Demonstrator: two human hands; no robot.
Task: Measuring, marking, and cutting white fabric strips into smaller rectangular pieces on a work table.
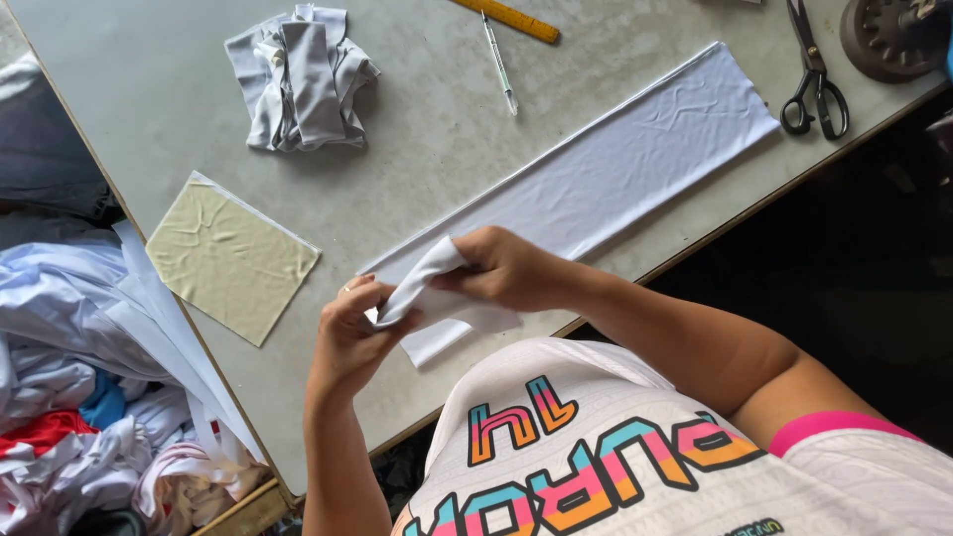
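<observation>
**Where things lie around the long fabric strip**

The long fabric strip (606, 174) lies slantwise on the table (417, 119), its near end at the table's front edge. Behind it lie a pen (499, 64) and a ruler (506, 19). Right of its far end lie scissors (814, 74). Left of it sit a folded cloth bundle (301, 79) and, nearer, a flat square patch (229, 258). Further left, off the table, lies a heap of clothes (79, 397).

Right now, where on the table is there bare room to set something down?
Bare patches: between the crumpled fabric bundle and the long white strip; also between the beige square and the hands. Crowded: far corner with scissors, and where left hand and right hand fold fabric.
</observation>
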